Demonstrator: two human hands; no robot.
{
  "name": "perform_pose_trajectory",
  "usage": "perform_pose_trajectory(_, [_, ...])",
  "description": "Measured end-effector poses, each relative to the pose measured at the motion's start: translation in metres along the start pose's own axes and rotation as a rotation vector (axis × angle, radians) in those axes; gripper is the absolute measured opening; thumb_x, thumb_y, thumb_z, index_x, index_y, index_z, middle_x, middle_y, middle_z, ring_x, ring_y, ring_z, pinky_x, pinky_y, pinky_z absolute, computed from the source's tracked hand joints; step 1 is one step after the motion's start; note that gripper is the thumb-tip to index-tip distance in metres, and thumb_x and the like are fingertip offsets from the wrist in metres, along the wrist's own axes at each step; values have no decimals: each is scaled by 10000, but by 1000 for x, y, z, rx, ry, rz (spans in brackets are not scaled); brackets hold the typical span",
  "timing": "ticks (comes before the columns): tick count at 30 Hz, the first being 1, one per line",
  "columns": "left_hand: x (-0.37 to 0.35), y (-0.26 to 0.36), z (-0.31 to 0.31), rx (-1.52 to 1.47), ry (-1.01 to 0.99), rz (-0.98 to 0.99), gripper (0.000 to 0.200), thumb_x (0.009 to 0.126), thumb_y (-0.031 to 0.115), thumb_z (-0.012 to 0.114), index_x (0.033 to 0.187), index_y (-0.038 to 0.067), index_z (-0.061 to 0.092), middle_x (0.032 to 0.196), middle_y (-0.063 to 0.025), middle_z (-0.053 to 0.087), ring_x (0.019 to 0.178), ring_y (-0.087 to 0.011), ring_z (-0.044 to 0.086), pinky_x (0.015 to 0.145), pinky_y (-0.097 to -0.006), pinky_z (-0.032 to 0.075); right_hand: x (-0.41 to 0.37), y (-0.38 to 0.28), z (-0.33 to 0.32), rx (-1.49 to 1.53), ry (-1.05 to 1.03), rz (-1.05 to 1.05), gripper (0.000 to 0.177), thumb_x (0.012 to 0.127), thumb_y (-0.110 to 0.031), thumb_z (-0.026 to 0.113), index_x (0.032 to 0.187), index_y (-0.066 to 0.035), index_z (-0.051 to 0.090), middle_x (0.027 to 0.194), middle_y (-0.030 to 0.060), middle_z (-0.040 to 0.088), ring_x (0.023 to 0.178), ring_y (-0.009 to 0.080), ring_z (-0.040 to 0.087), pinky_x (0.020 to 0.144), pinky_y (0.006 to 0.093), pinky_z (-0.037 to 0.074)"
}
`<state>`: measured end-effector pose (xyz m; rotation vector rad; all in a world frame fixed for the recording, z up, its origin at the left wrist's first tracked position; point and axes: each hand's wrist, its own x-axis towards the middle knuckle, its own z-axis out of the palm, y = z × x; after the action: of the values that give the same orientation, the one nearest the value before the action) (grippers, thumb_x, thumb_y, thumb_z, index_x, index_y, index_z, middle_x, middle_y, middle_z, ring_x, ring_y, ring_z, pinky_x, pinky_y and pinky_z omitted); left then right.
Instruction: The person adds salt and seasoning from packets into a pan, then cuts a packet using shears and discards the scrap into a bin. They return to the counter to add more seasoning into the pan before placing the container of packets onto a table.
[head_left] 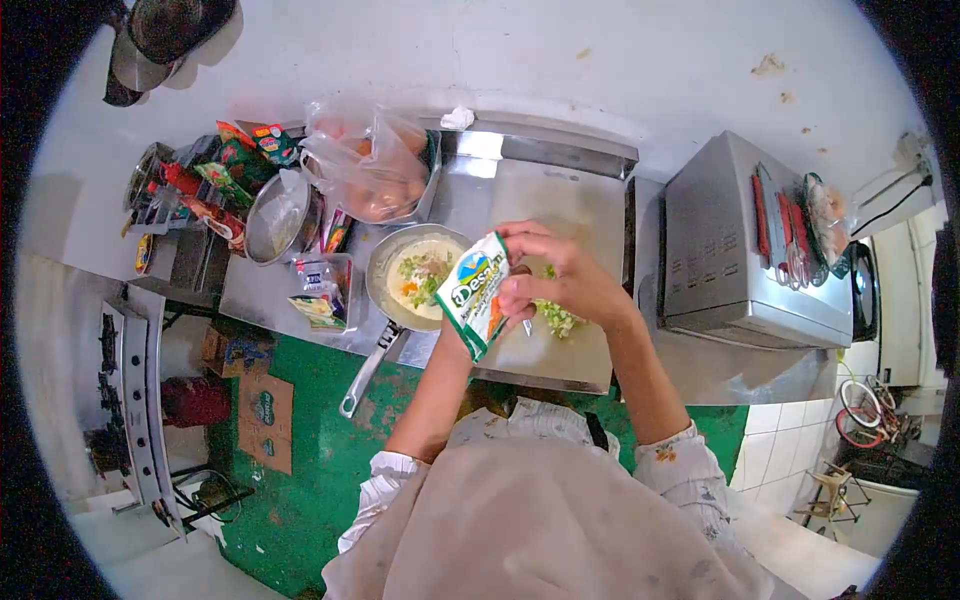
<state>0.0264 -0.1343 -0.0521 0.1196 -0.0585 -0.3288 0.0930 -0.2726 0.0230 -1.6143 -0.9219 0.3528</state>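
A white and green seasoning packet (477,292) with large lettering is held up over the right side of a frying pan (377,285). My right hand (560,275) is closed on its upper right edge, fingers at the top corner and thumb lower down. My left hand (515,320) is mostly hidden behind the packet and seems to grip it from below; a few fingertips show at its right edge. Pale batter with chopped greens and an orange bit lies in the pan. Chopped greens (560,320) are heaped on a pale cutting board (585,365) under my right hand.
Left of the pan are a plastic tub of packets (325,290), a metal bowl (280,220) and sauce bottles (205,215). Behind it stands a bag of eggs (370,170). A steel oven-like box (755,255) is at right, and the pan's handle (368,375) juts past the counter edge.
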Motion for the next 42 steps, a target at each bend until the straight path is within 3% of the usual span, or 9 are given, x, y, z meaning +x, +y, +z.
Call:
perform_pose_trajectory(3, [2, -2, -18, -46, -195, -84, 371, 897, 412, 408, 1048, 91, 518, 745, -55, 531, 607, -194, 502, 545, -345, 420, 2, -7, 1, -17, -73, 1, 220, 781, -115, 656, 972, -9, 626, 1107, 106, 561, 994, 172, 505, 902, 302, 396])
perform_pose_trajectory(5, [-6, -3, -4, -70, 253, 3, 393, 898, 398, 427, 1137, 98, 509, 952, -82, 592, 793, -249, 594, 732, -444, 492, 1, -12, 3, 241, -41, 314, 185, 805, -125, 643, 931, 11, 630, 1054, 87, 578, 998, 170, 504, 902, 310, 383])
perform_pose_trajectory(7, [-8, 1, 1, 45, -102, -5, 437, 921, 401, 379, 1184, 71, 491, 1142, -92, 580, 1030, -277, 563, 865, -400, 464, -2, -4, 6, 256, 50, 305, 208, 797, -146, 653, 941, 4, 633, 1044, 94, 582, 960, 186, 520, 864, 310, 402])
perform_pose_trajectory(9, [-14, 2, 11, 562, 527, 217, 479, 917, 426, 396, 1222, 65, 478, 1217, -103, 545, 1108, -275, 532, 924, -410, 439, -3, -1, 5, 270, 142, 294, 232, 789, -167, 662, 951, -3, 635, 1034, 101, 586, 923, 202, 536, 827, 310, 420])
perform_pose_trajectory(10, [-15, 8, 12, 541, 489, 255, 524, 918, 458, 399, 1243, 52, 461, 1238, -114, 531, 1118, -252, 528, 927, -403, 432, -3, -1, 3, 133, 198, 204, 214, 799, -163, 649, 946, -7, 637, 1004, 99, 595, 896, 203, 541, 812, 314, 421])
perform_pose_trajectory(13, [-15, 16, 28, 667, 323, 369, 541, 932, 467, 360, 1238, 32, 460, 1226, -125, 531, 1106, -243, 532, 925, -389, 427, -7, 4, -1, -54, 258, 119, 195, 815, -162, 631, 936, -10, 637, 953, 98, 609, 868, 209, 552, 797, 320, 420])
perform_pose_trajectory(18, [-9, 12, 57, 1110, 515, 491, 202, 792, 29, 671, 972, -15, 591, 905, -32, 634, 800, -63, 578, 684, -207, 476, -12, 9, 8, -27, 295, 161, 202, 834, -170, 620, 929, 7, 624, 874, 78, 627, 812, 176, 558, 741, 300, 429])
perform_pose_trajectory(36, [-12, 12, 73, 1248, 591, 594, 178, 833, 164, 663, 828, -9, 621, 622, 42, 548, 538, -10, 442, 462, -182, 333, -17, -8, 11, 180, 328, 261, 181, 865, -149, 602, 952, 7, 634, 802, 2, 633, 746, 74, 549, 688, 237, 456])
perform_pose_trajectory(42, [-14, 17, 70, 1345, 393, 704, 87, 808, 39, 627, 875, -15, 626, 812, -42, 625, 737, -66, 552, 653, -193, 430, -14, -13, 15, 404, 396, 172, 101, 842, -44, 578, 910, -17, 647, 863, 42, 637, 806, 88, 565, 731, 223, 445])
